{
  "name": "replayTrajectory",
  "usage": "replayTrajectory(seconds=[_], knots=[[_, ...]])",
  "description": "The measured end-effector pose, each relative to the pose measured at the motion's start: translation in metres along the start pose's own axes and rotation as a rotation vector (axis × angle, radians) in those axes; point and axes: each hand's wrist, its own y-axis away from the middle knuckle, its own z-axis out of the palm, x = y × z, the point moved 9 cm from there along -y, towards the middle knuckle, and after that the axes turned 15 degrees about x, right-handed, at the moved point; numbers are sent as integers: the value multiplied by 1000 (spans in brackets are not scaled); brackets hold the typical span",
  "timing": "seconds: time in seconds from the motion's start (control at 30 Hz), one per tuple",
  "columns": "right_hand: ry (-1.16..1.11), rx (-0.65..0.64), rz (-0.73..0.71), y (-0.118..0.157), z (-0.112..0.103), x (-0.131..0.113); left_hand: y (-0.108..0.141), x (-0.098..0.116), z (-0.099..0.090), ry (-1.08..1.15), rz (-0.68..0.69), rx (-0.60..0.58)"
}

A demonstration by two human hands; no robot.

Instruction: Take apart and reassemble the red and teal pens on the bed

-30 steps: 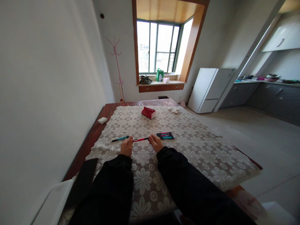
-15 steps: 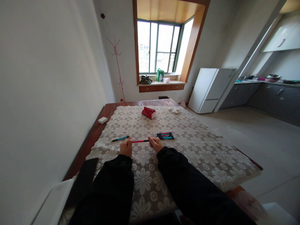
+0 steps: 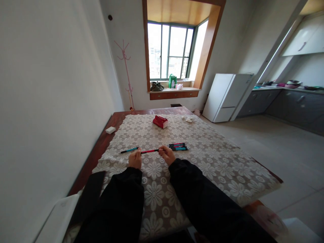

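A red and black pen stretches between my two hands, just above the patterned tablecloth. My left hand is closed round its left end, and my right hand pinches the right end; the fingers hide both tips. Just beyond my left hand lies a blue and black pen, slanting on the cloth. Several pens in blue, red and black lie side by side right behind my right hand.
Farther back on the table sit a red tissue pack and crumpled white tissues. A small white box rests on the bare wood at left. A dark flat object lies by my left forearm, along the wall side.
The pen has tilted slightly, its right end now a little higher. My right hand's fingers have shifted slightly on it. The other pens lie as before.
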Motion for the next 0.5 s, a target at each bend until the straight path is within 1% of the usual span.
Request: replayTrajectory(seconds=[0.17, 0.4, 0.5], knots=[[119, -18, -122, 1, 1, -11, -1, 1, -3, 14, 2, 23], [262, -121, -287, 7, 8, -20, -3, -3, -6, 28, -14, 54], [256, -154, -292, 8, 8, -25, -2, -4, -5, 21, 10, 37]])
